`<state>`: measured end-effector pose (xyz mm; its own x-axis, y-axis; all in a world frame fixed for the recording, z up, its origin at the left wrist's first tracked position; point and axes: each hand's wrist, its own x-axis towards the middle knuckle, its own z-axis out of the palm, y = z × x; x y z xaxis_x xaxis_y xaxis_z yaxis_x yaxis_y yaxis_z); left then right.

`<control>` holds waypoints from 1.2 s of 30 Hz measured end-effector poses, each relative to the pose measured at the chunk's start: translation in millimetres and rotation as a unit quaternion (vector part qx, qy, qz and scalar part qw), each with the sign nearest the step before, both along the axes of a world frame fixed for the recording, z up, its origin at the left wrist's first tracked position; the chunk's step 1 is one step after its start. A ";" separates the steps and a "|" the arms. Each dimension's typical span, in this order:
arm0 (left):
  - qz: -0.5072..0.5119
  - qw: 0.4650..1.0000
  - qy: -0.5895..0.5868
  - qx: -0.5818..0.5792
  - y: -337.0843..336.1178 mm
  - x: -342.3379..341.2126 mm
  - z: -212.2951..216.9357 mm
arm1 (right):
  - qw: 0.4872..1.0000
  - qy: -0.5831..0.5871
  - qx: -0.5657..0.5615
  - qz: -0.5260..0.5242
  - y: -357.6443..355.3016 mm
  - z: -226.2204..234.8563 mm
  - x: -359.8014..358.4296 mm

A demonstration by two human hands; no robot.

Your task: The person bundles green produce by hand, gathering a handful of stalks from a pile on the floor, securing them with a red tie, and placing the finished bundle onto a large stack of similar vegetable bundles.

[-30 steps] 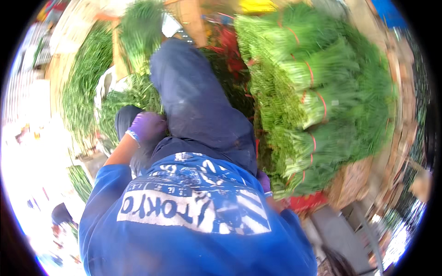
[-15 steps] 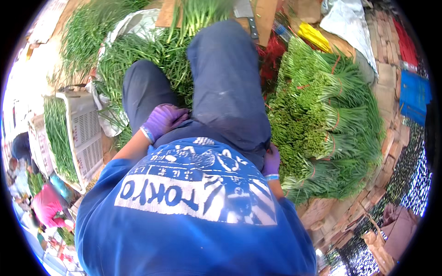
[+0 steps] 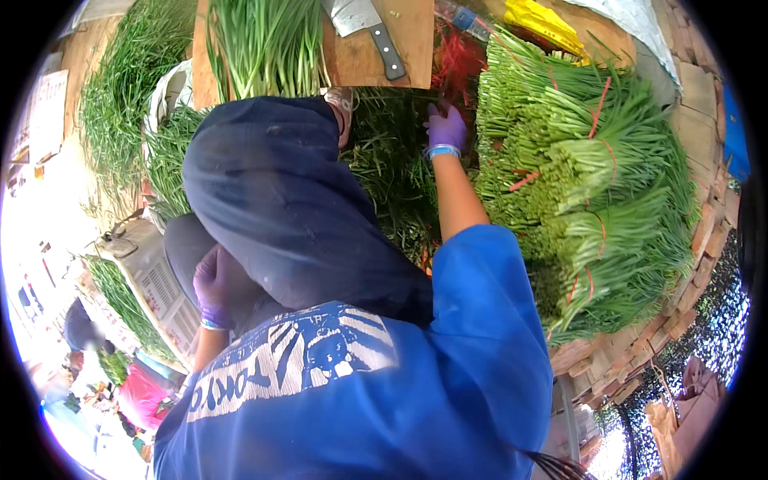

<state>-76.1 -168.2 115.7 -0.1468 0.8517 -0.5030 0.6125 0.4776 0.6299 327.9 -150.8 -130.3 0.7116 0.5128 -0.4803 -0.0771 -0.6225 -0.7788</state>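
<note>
Greens: loose green stalks lie right under my right grip and a bit toward me, in a dark messy heap.
Right grip: my right hand wears a purple glove and reaches out far in front of me. The fingers are bent down into the heap. I cannot tell if they pinch a stalk yet.
Left grip: my left hand, in a purple glove too, rests flat on my dark trouser leg, fingers loosely spread, holding nothing.
Nearer hand: the right one, by a lot. The left is well apart, back by my knee.
Long way of the stalks: mostly away from me and toward me, though many cross each other.
Tied bundles: a big pile of green bundles with red bands sits just to the right of my right grip.
Counter: a wooden board lies just past my right grip, with more long greens on its left part.
Knife: a wide cleaver lies on the board, handle pointing toward my right grip.
Room: tight. My raised knee is left of the grip and the pile is right of it.
Crate: a pale plastic crate stands left of my left grip.
</note>
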 end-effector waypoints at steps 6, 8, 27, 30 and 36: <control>0.083 0.994 -0.052 -0.055 -9.9 -0.1 1.8 | 0.946 -0.157 -0.215 0.185 56.8 -52.1 25.0; 0.093 0.991 -0.057 -0.072 -8.2 2.0 6.8 | 0.937 -0.173 -0.240 0.188 64.1 -67.2 32.9; -0.052 0.992 -0.096 -0.057 -36.5 49.7 22.2 | 0.998 -0.005 0.059 -0.011 -68.9 -35.2 -29.3; -0.211 0.976 0.029 -0.040 -39.0 38.5 23.1 | 0.989 -0.098 -0.042 0.103 -29.5 -9.4 7.5; -0.206 0.977 0.052 0.032 -42.1 25.6 12.6 | 0.944 -0.184 -0.160 0.220 20.7 -52.8 35.8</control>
<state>-50.5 -210.3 128.3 0.1682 0.8783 -0.4475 0.8064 0.1385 0.5750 363.8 -130.2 -183.1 0.6120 0.6688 -0.4222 0.4838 -0.7389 -0.4691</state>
